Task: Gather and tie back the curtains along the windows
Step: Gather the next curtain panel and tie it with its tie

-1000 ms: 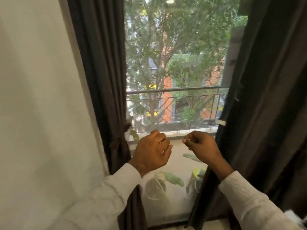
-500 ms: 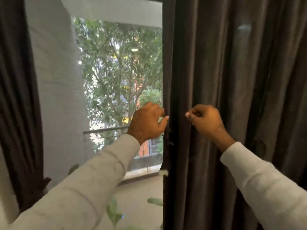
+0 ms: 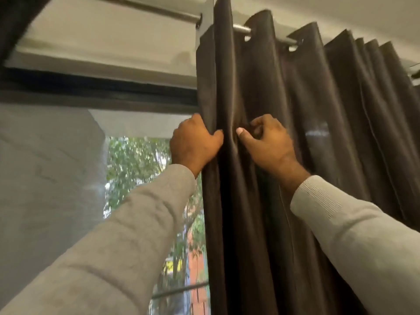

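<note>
A dark brown curtain (image 3: 318, 137) hangs in folds from a metal rod (image 3: 242, 28) on eyelets, filling the right half of the head view. My left hand (image 3: 193, 142) grips the curtain's left edge, fingers wrapped behind the fabric and thumb on the front. My right hand (image 3: 268, 139) is curled against a fold just to the right, thumb pressed on the cloth, pinching it. Both arms wear light grey sleeves and reach upward.
The window (image 3: 145, 201) to the left shows trees and a railing outside. A dark window frame (image 3: 97, 92) runs across above it, with a white wall (image 3: 102, 37) over that. Another dark curtain's edge (image 3: 13, 21) shows at the top left corner.
My view has swung right and upward to the rod. Both hands rose and closed onto the right curtain's edge; earlier they were curled in front of the glass, holding no fabric.
</note>
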Available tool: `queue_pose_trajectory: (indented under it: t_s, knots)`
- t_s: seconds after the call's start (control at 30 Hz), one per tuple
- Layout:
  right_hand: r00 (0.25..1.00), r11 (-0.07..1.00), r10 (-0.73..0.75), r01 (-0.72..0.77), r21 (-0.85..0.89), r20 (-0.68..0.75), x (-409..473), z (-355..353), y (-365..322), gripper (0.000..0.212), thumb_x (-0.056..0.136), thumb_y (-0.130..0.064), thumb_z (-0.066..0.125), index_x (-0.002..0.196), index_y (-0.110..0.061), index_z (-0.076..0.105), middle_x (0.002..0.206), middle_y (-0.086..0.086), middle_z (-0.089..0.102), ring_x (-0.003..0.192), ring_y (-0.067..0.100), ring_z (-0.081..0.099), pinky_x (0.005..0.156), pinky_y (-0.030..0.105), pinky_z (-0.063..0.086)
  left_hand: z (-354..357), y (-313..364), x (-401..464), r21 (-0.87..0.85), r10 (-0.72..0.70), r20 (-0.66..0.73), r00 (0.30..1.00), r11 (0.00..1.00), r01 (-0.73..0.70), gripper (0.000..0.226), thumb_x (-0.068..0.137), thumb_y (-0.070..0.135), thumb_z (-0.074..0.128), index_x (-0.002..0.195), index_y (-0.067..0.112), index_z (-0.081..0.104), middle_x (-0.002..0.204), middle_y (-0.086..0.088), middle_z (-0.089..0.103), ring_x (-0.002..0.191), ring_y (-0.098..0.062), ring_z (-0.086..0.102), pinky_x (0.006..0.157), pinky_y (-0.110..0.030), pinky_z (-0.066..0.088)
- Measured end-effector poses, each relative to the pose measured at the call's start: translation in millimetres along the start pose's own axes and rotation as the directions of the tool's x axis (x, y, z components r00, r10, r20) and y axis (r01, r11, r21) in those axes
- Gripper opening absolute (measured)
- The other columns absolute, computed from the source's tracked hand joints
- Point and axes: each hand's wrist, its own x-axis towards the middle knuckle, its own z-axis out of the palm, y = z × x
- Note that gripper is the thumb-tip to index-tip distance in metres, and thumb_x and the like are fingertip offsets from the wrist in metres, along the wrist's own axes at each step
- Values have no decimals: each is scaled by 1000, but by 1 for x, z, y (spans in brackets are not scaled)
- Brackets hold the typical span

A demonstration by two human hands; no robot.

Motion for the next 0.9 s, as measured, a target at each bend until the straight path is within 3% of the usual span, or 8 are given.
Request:
queue_pose_trajectory:
  t_s: [0.13,0.27,0.33,0.43,0.5,0.67,0.8,0.9]
  knots:
    - [998,981,31,-41,191,57,59,0,5,52,97,-63,62,133,-26,55,104,-8,65,92,11,68,82,39,62,0,26,52,75,-13,-127,992,997,23,39,87,48,66,102,11,68,99,-13,71,95,-42,67,74,-41,51]
    - [997,938,0,-27,346,77,104,7,17,52,98,-66,58,131,-26,57,108,-8,66,92,6,65,67,24,51,-10,32,83,162,47,-212,976,987,-12,36,92,34,65,116,7,69,109,-18,71,102,-44,67,75,-42,50]
    - [997,911,-28,-2,412,67,121,16,19,58,97,-71,55,133,-25,59,116,-6,67,101,10,65,75,26,51,-23,28,93,145,20,-263,965,989,19,31,92,29,66,115,11,75,106,-15,71,97,-39,67,75,-38,48]
    - [995,822,-73,18,570,73,137,28,13,56,103,-65,50,138,-22,61,124,-5,67,110,11,63,89,28,48,-54,11,101,59,-65,-343,937,994,90,16,89,24,69,87,13,80,78,-4,64,77,-27,60,70,-34,44]
    - [992,765,-97,22,644,82,149,37,7,54,108,-58,44,138,-18,63,125,-2,67,112,13,61,91,28,46,-77,-3,110,-71,-103,-401,910,994,81,24,87,23,71,72,5,74,66,-4,59,67,-22,58,62,-33,44]
    - [990,553,-48,-86,828,134,161,60,-33,55,112,-50,38,141,-11,64,139,3,63,126,18,58,107,28,42,-91,-4,109,-359,-73,-165,984,933,8,25,94,1,69,71,11,69,62,4,67,53,-5,64,48,-20,51]
    - [881,502,-329,-141,853,339,149,73,-76,53,114,-46,33,133,-9,65,140,13,67,130,24,61,104,29,47,-79,5,106,-404,-37,-58,998,915,11,37,95,3,62,63,19,72,67,4,69,59,-8,66,51,-21,52]
    - [908,494,-340,-50,868,246,160,59,-85,32,111,-18,46,124,0,70,131,22,70,105,31,70,75,24,57,-75,13,109,-438,-26,-12,1000,899,18,48,94,4,60,51,21,72,63,6,66,54,-6,63,50,-21,51]
